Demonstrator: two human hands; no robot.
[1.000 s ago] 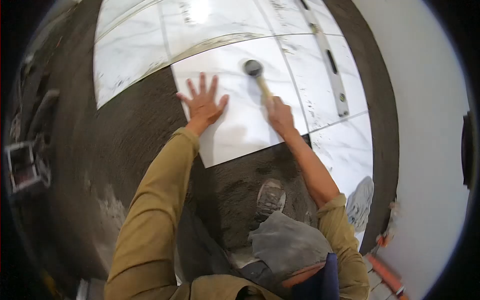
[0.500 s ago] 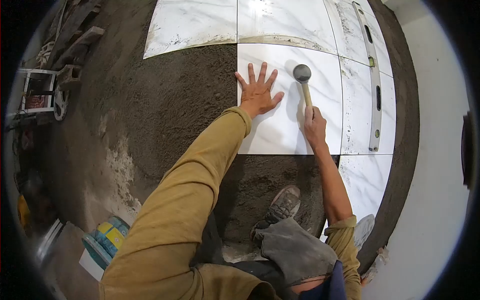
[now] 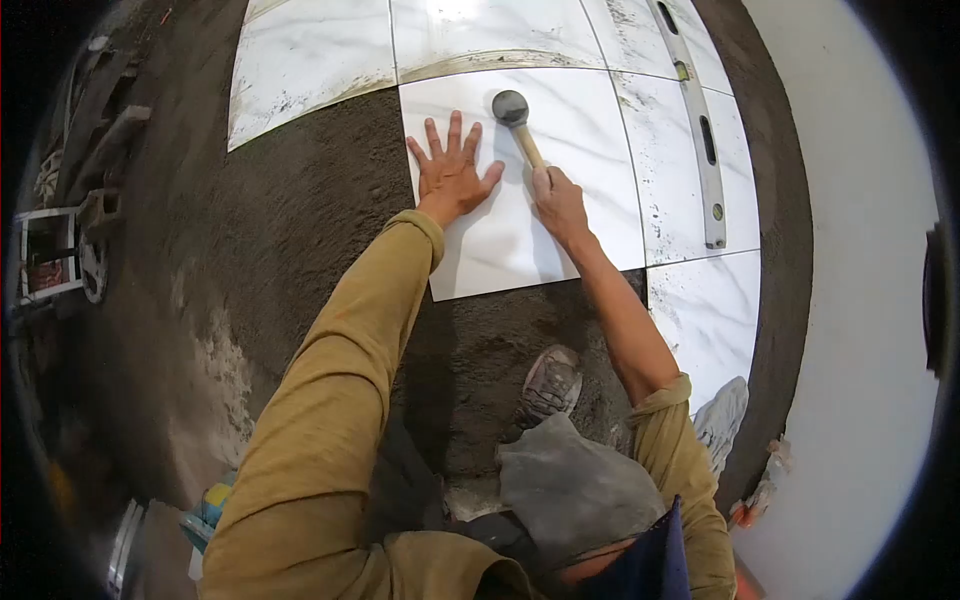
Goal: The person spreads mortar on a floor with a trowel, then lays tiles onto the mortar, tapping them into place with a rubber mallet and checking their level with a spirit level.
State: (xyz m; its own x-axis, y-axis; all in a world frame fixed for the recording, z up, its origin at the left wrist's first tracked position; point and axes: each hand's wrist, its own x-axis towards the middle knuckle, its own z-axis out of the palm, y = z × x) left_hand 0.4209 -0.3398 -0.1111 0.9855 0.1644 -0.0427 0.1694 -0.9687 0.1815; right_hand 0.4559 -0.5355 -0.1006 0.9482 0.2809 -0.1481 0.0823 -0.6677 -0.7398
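My left hand lies flat near the left edge of a white marbled tile, its fingers spread. My right hand is wrapped round the wooden handle of a mallet. The mallet's dark round head is over the upper middle of the same tile, to the right of my left fingertips; whether it touches the surface I cannot tell. Dark mortar borders this tile on its left and lower sides, while other tiles adjoin it above and on the right.
A spirit level lies on the right-hand tiles. Beyond a mortar strip stands a white wall. My shoe rests on the mortar below. At the left are a white metal frame and blocks; a blue-green bucket is at lower left.
The view has turned, so the scene sits tilted and further left. The mallet head has moved closer to my left hand, still in my right hand's hold. My left hand stays flat on the tile.
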